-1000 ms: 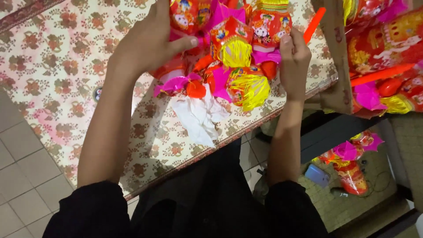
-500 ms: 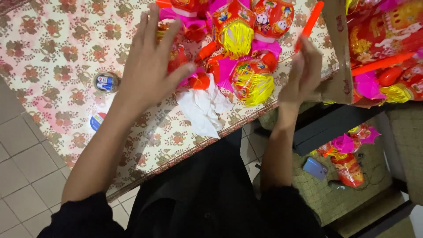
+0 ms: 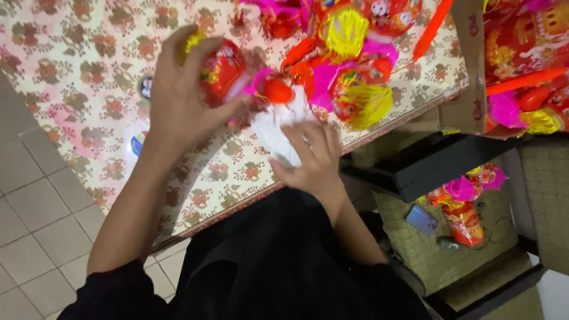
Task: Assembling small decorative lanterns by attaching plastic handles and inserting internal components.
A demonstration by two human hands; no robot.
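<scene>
1. My left hand (image 3: 178, 101) now grips a red lantern (image 3: 222, 68), fingers curled over its top and thumb under it. Half a second ago this hand lay flat and spread over the pile; so a lantern is now picked and lifted a little off the table (image 3: 77, 71).
2. My right hand (image 3: 314, 157) has come down from the orange stick (image 3: 432, 26) at the table edge. It now presses with bent fingers on the white plastic bags (image 3: 275, 127), near the front edge of the table. Whether it pinches a bag or only rests on it, I cannot tell.
3. The lantern is just left of the bags, almost touching them, so I judge the two are being brought together.
4. Behind the hands lies a pile of lanterns (image 3: 355, 89) with yellow tassels and pink paper, close to the bags.
5. A cardboard box (image 3: 471, 71) with more lanterns stands at the right. A small round lid (image 3: 145, 88) lies left of my left hand.
</scene>
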